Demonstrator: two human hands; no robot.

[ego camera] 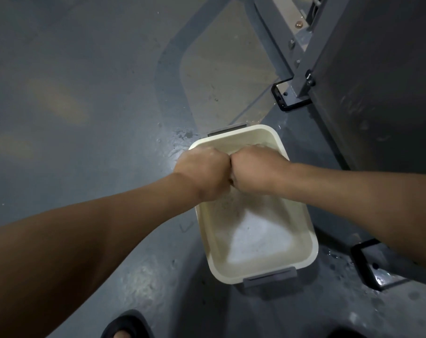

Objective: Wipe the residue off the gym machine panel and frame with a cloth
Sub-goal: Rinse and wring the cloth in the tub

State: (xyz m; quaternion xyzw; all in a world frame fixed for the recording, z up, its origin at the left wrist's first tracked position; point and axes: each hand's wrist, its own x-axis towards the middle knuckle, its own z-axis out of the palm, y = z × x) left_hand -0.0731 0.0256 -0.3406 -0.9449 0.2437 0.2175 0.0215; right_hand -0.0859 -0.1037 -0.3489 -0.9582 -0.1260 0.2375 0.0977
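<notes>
1. Left hand (202, 172) and right hand (256, 169) are clenching into fists, knuckles touching, over the water tub (312, 242). They are probably wringing the cloth.
2. The cloth is hiding inside the fists, so nothing is confirming it.
3. Next move is calling for carrying it to the panel (378, 81) and frame (302, 67) nearby; residue is hard to make out.

Machine panel (378, 93) dark grey, upright, right; grey frame (321, 37) alongside.

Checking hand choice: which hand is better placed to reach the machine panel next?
Right: the right hand and left hand meet, fisted, over the tub, but the panel stands on the right side.
</notes>
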